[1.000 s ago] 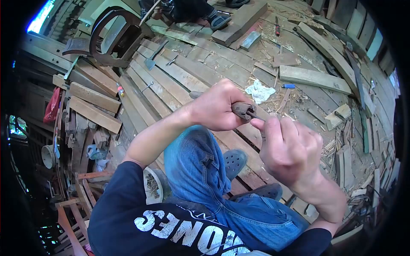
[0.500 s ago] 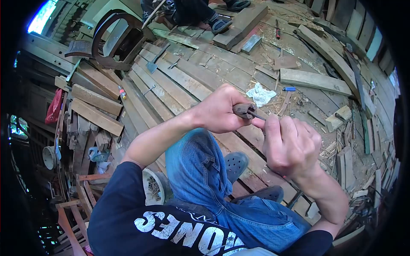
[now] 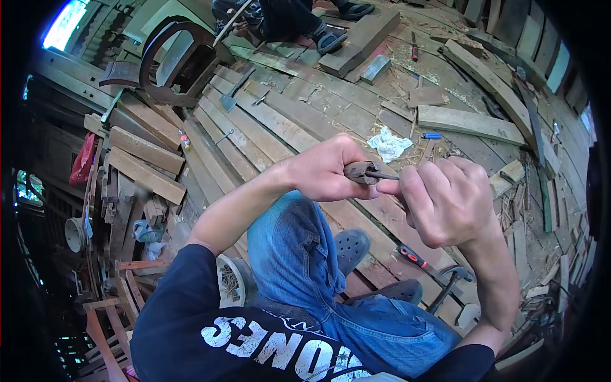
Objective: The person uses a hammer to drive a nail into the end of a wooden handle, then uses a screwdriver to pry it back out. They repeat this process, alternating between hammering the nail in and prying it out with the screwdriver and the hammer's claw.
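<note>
My left hand (image 3: 323, 170) is wrapped round a small dark brown carved wooden piece (image 3: 361, 172), whose hollowed end sticks out past my thumb. My right hand (image 3: 449, 200) is closed round a tool with a thin dark metal shaft (image 3: 386, 176); its handle is hidden in my fist. The shaft points left, and its tip meets the end of the wooden piece. Both hands are above the plank floor, in front of my knees.
Beyond my right knee lie a red-and-black handled tool (image 3: 412, 256) and a hammer (image 3: 449, 286). A white cloth (image 3: 389, 144), a blue lighter (image 3: 431, 135) and a long board (image 3: 471, 123) are farther off. Another person's leg (image 3: 286, 22) is at the top.
My right hand has moved right and slightly up, showing more of the shaft. The red-handled tool and hammer have come into fuller view. My left hand still holds the wooden piece.
</note>
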Motion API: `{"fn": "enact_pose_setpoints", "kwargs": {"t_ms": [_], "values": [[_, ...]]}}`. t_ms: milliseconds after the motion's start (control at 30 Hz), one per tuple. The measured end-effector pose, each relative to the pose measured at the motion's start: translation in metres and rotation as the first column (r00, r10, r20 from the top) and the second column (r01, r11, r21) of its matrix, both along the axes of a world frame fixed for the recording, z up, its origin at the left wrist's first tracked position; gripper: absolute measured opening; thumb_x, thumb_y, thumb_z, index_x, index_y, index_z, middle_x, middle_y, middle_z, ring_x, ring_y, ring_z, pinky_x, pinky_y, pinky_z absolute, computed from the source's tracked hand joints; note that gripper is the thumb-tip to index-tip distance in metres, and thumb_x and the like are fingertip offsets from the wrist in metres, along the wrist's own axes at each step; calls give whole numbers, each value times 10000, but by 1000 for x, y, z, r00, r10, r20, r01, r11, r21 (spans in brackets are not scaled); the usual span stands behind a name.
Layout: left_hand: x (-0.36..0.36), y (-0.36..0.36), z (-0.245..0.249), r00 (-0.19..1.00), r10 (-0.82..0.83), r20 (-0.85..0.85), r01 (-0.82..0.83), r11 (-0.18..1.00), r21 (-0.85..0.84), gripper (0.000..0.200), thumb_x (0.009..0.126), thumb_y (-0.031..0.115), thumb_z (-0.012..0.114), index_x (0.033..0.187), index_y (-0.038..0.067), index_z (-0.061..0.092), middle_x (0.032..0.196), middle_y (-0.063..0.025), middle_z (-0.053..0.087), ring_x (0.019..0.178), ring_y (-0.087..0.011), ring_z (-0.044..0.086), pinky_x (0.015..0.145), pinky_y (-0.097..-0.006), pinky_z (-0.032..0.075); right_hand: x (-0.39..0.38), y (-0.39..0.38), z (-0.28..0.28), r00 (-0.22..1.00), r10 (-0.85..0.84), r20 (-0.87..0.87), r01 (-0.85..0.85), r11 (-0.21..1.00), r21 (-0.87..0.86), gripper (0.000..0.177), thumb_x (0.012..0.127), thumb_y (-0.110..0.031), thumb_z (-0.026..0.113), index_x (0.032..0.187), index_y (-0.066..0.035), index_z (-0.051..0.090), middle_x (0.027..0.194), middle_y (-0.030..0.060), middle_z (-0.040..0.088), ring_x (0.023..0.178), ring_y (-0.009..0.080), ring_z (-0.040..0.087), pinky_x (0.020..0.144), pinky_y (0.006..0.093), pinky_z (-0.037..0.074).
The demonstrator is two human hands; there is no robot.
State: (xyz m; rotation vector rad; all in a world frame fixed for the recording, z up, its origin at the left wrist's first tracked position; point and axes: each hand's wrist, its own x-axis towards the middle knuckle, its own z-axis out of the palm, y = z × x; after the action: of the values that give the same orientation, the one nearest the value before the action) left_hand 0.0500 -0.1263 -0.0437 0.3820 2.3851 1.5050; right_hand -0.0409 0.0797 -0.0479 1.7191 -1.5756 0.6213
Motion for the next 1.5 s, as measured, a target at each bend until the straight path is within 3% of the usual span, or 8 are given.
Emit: {"fn": "enact_pose_setpoints", "kwargs": {"t_ms": [167, 233, 533, 767, 833, 933, 1067, 1500], "values": [[1, 6, -6, 987, 69, -144, -76, 996, -44, 227, 786, 67, 712, 625, 22, 557, 508, -63, 443, 447, -163, 382, 455, -316, 317, 4, 1, -8, 979, 11, 204, -6, 1000, -24, 262, 791, -164, 733, 663, -53, 534, 523, -20, 391, 411, 131, 459, 366, 289, 349], [1, 8, -7, 899, 116, -422, -197, 969, -153, 224, 776, 85, 701, 608, 28, 564, 495, -76, 425, 431, -202, 375, 437, -323, 317, 3, 2, -6, 959, 26, 284, -21, 1000, -19, 237, 735, -117, 773, 706, -48, 548, 525, -11, 405, 410, 157, 452, 380, 304, 337], [-1, 12, -7, 812, 124, -570, -252, 956, -152, 253, 779, 108, 702, 581, 52, 555, 476, -76, 382, 415, -245, 367, 411, -314, 307, 5, 4, -2, 911, 94, 402, -99, 995, -8, 229, 745, -27, 751, 705, -55, 527, 516, 12, 421, 386, 186, 446, 363, 321, 319], [0, 14, -10, 827, 157, -540, -274, 951, -143, 288, 810, 113, 699, 573, 38, 554, 463, -66, 392, 393, -216, 372, 407, -304, 300, 11, -2, -16, 865, 72, 497, -30, 995, -91, 238, 784, -100, 744, 682, -55, 533, 541, 45, 497, 415, 189, 531, 360, 331, 381], [1, 23, -4, 832, 518, -197, -461, 844, 273, 343, 834, 90, 671, 538, 31, 507, 443, -40, 397, 379, -141, 375, 403, -291, 293, 14, -7, -21, 844, 86, 530, -29, 993, -114, 231, 778, -82, 746, 686, -52, 536, 546, 51, 507, 422, 190, 539, 365, 329, 385], [0, 16, 16, 766, 370, -525, -407, 912, 49, 400, 854, 68, 647, 507, 37, 449, 434, -7, 376, 388, -77, 361, 400, -279, 276, 13, -15, -26, 840, 133, 527, 1, 969, -247, 150, 811, -24, 697, 726, -25, 573, 555, 56, 526, 415, 187, 532, 368, 320, 388], [-1, 3, 8, 768, 406, -495, -441, 896, 50, 430, 862, 75, 651, 506, 52, 410, 444, 5, 347, 389, -72, 326, 397, -282, 242, 0, 10, -10, 857, 31, 514, 131, 952, -278, 75, 840, -17, 677, 793, 11, 625, 592, 66, 581, 414, 178, 533, 384, 292, 391], [-5, 15, 4, 655, 249, -713, -446, 890, -99, 431, 847, 94, 687, 518, 59, 410, 450, -27, 330, 373, -134, 319, 382, -307, 230, 12, 4, 13, 822, 76, 564, -35, 996, -84, 168, 790, -54, 714, 718, -34, 563, 525, 62, 479, 403, 210, 490, 375, 336, 367]]}}
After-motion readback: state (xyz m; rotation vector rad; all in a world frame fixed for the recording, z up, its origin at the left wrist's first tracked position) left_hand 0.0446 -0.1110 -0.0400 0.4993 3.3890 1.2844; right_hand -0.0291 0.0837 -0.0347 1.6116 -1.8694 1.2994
